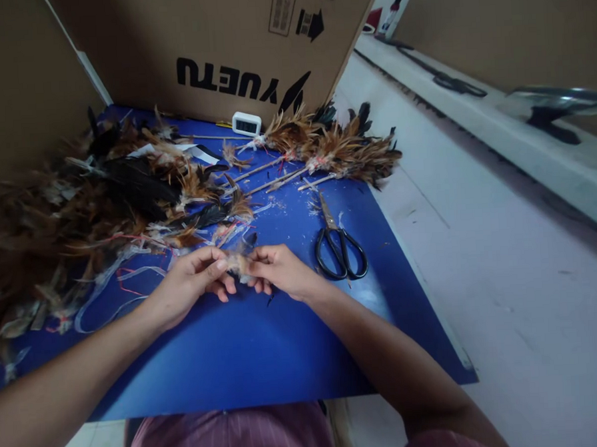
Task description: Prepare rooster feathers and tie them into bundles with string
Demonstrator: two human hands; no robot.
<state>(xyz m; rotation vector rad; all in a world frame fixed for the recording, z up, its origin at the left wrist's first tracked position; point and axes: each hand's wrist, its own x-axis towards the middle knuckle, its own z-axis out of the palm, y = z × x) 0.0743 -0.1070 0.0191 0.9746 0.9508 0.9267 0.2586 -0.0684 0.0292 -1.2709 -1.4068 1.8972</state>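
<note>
Between my two hands, over the middle of the blue tabletop (pixel 225 361), is a small tuft of pale, fluffy feathers (pixel 238 263). My left hand (pixel 201 275) pinches its left side between thumb and forefinger. On the other side, my right hand (pixel 275 268) grips the tuft with thumb and bent fingers. Scissors with black handles (pixel 340 248) lie just right of my right hand, blades pointing away. Clear plastic strips and red string (pixel 131 272) trail beside my left hand. A large heap of brown and black feathers (pixel 107 193) spreads over the left side.
Several feather bundles on thin sticks (pixel 334 148) lie at the back right. A small white digital clock (pixel 246 123) stands before a big cardboard box (pixel 209 41). Further right, a pale ledge (pixel 497 100) holds metal and black items. Feather scraps dot the tabletop.
</note>
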